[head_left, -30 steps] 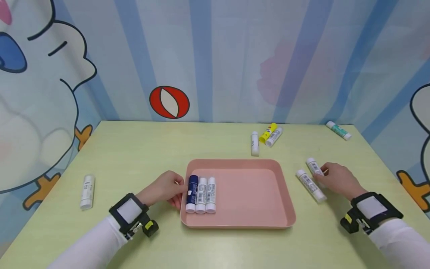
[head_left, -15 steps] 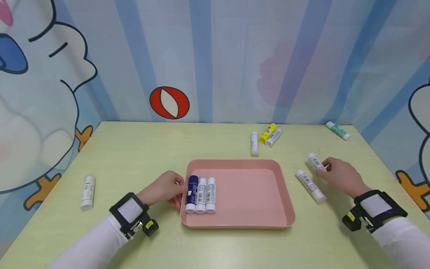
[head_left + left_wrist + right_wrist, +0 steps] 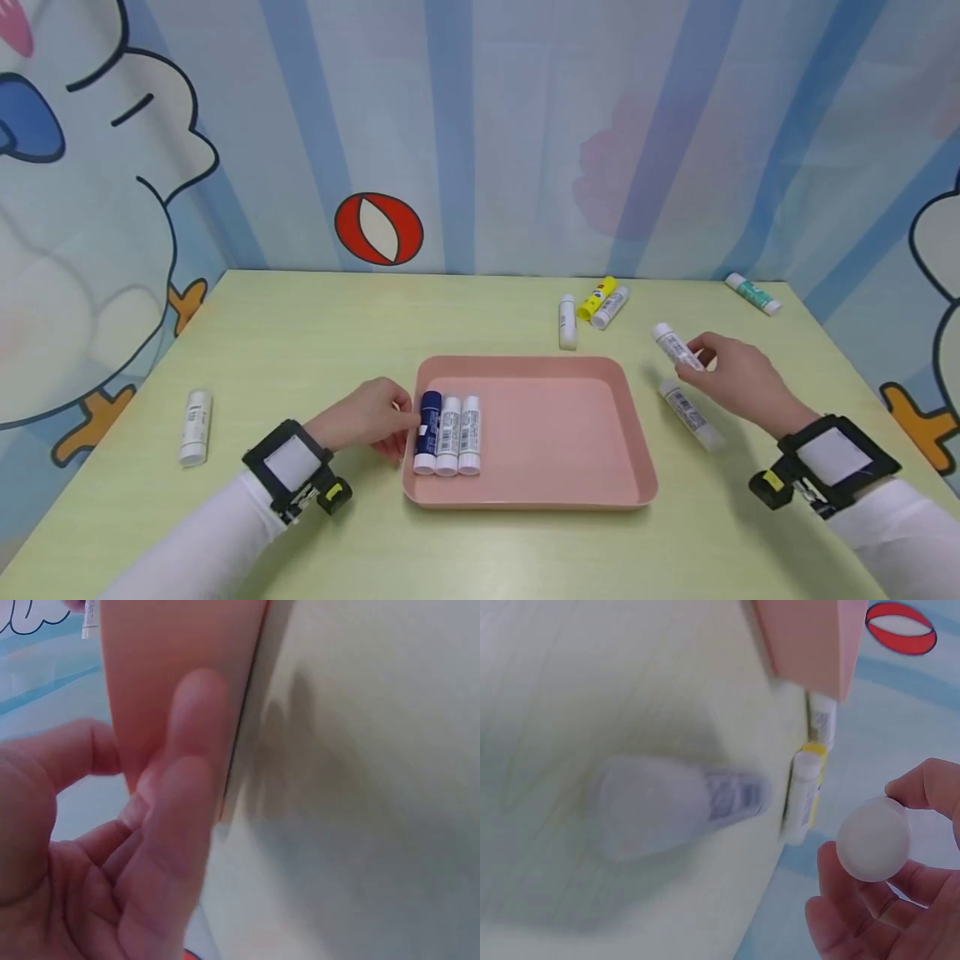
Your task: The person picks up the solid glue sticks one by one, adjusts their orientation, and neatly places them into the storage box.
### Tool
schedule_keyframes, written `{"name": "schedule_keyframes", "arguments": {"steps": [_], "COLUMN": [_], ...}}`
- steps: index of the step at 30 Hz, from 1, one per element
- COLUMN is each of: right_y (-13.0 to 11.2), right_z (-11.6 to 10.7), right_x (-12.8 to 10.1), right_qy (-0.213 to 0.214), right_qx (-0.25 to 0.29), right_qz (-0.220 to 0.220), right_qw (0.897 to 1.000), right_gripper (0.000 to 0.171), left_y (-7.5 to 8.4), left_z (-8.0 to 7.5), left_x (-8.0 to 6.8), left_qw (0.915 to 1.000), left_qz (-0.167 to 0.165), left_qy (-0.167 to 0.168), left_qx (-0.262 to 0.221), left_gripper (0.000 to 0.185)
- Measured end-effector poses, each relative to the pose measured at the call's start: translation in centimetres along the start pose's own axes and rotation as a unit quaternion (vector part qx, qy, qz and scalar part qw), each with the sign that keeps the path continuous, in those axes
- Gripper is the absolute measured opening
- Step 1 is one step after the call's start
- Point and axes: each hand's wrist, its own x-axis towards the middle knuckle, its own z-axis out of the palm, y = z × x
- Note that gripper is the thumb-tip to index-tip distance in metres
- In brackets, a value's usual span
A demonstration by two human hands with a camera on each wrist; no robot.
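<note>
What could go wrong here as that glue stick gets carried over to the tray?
The right hand pinches the white glue stick only near one end, so it might slip and fall onto the stick lying below. Set down carelessly in the pink tray, it could roll and knock the row of three sticks askew.

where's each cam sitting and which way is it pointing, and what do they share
Head: worn on the head, looks forward and down at the table, the pink tray, both hands and white sleeves.
Left wrist: on the left wrist, looks along the palm of the left hand at the tray's outer wall.
Right wrist: on the right wrist, looks past the right hand pinching a white glue stick, end-on.
Shared: head and right wrist both show that stick, the tray corner and the yellow stick.
</note>
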Motion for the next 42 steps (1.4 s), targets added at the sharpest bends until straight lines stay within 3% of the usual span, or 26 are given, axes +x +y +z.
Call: {"name": "schedule_keyframes", "arguments": {"steps": [3,6,13,15,19,25,30,33,37,42], "right_y": [-1.5,-3.0,-6.0,-6.8,-8.7,-11.0,-12.4,-13.1,-13.4,-13.4], "right_z": [0.2,0.5,1.5,1.8,2.4,3.4,4.1,4.3,4.6,4.9], "right_x": [-0.2,-0.4,-0.7,-0.8,-0.9,-1.4,-2.0,-2.2,-2.2,-2.2], "right_qy": [-0.008,-0.015,-0.023,-0.030,-0.044,-0.063,-0.069,-0.080,-0.095,-0.088], "right_qx": [0.003,0.010,0.007,0.013,0.018,0.009,0.007,0.013,0.013,0.012], "right_qz": [-0.011,-0.028,-0.082,-0.093,-0.121,-0.154,-0.207,-0.223,-0.232,-0.255], "right_qw": [1.000,0.999,0.996,0.995,0.991,0.986,0.976,0.972,0.968,0.963], "right_gripper": [0.039,0.036,0.037,0.036,0.036,0.030,0.022,0.023,0.025,0.024], "left_y": [0.4,1.0,2.8,3.6,4.9,6.4,7.0,7.1,7.2,7.4], "left_z": [-0.6,-1.3,-1.0,-0.6,0.2,1.8,2.7,3.0,3.3,3.4], "left_x": [-0.1,0.0,0.6,0.6,0.3,0.0,-0.4,-0.6,-0.9,-1.0], "left_qw": [0.9987,0.9932,0.9631,0.9553,0.9318,0.9071,0.8894,0.8888,0.8946,0.8874], "left_qz": [-0.004,0.008,0.124,0.153,0.218,0.296,0.336,0.334,0.326,0.349], "left_qy": [0.015,0.051,0.142,0.156,0.178,0.124,0.068,0.053,0.047,0.050], "left_qx": [0.048,0.104,0.192,0.199,0.230,0.273,0.302,0.309,0.302,0.296], "left_gripper": [0.024,0.030,0.033,0.035,0.041,0.059,0.063,0.060,0.053,0.035]}}
